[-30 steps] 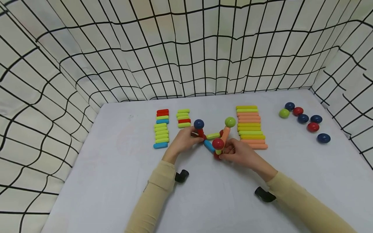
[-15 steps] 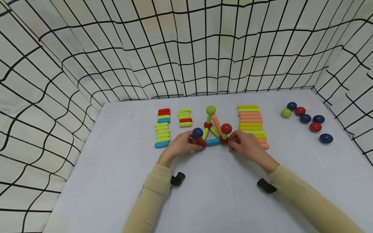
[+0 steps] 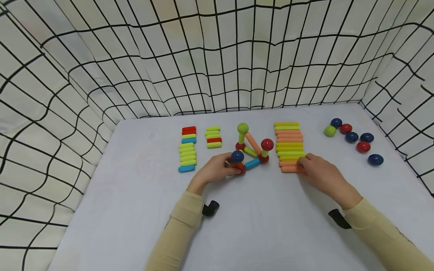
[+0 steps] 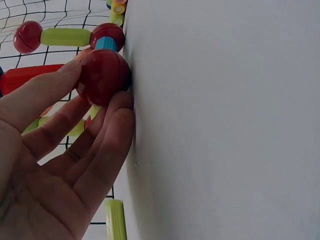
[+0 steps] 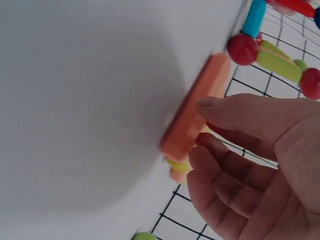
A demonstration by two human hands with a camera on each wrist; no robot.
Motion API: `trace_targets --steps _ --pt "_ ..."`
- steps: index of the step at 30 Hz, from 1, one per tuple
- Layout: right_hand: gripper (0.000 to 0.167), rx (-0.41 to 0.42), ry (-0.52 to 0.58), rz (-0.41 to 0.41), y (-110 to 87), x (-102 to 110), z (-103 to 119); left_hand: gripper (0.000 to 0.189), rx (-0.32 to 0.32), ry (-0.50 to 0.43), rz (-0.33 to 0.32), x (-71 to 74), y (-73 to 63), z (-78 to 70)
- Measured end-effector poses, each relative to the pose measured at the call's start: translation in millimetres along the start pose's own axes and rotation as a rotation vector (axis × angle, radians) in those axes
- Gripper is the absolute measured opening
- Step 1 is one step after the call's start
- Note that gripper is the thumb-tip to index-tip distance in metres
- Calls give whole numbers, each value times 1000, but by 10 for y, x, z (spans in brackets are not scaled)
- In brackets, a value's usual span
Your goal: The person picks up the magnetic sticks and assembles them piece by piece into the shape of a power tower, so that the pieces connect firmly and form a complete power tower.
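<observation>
In the head view a frame of sticks and balls stands mid-table, with a triangular base. My left hand (image 3: 214, 169) holds its near left corner, thumb and fingers about the lower red ball (image 4: 104, 77). A red stick (image 4: 35, 77) rises from that ball to a blue ball (image 3: 237, 156). A blue stick (image 3: 252, 164) joins it to the right corner, which a red ball (image 3: 267, 144) tops. An orange stick (image 3: 253, 143) slants to the back corner under a green ball (image 3: 242, 128). My right hand (image 3: 325, 177) pinches the nearest orange stick (image 5: 192, 112) of the right row.
Yellow, green and orange sticks (image 3: 289, 145) lie in a row right of the frame. Shorter sticks (image 3: 188, 153) and another small group (image 3: 213, 133) lie at left. Loose balls (image 3: 351, 137) sit far right. Black netting (image 3: 223, 60) encloses the table's back and sides.
The frame was turned on the table, bringing the blue stick to the front. My right hand let go of its right corner and moved right to the stick row. My left hand stayed at its corner.
</observation>
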State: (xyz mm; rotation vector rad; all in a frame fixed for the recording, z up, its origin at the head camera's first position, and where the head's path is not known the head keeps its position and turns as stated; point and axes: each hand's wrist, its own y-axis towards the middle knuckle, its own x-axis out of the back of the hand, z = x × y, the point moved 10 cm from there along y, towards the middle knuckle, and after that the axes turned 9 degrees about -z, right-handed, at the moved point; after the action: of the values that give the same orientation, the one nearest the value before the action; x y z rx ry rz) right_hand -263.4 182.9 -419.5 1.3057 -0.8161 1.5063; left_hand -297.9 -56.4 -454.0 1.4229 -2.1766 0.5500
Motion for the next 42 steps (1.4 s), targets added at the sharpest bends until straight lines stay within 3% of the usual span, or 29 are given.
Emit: trace_targets --steps 8,12,16,19,27,32,42 --pt "23 129 -45 -82 -28 -95 107 24 -31 -18 24 -71 -15 -74" --pt "23 136 149 -105 -12 -89 235 23 -33 3 14 -68 -20 -87" --pt "28 13 492 -37 73 -191 349 22 -31 7 11 -73 -23 -102" --pt "33 -91 683 16 129 -316 436 20 -60 9 17 -84 -23 -134" --pt "39 -281 982 74 264 -503 589 19 -94 20 24 -92 -13 -169" --pt "36 -326 1022 43 307 -547 570 20 -109 37 35 -109 -1 -175" --pt "40 -350 920 -49 398 -529 551 22 -133 19 42 -98 -8 -231"
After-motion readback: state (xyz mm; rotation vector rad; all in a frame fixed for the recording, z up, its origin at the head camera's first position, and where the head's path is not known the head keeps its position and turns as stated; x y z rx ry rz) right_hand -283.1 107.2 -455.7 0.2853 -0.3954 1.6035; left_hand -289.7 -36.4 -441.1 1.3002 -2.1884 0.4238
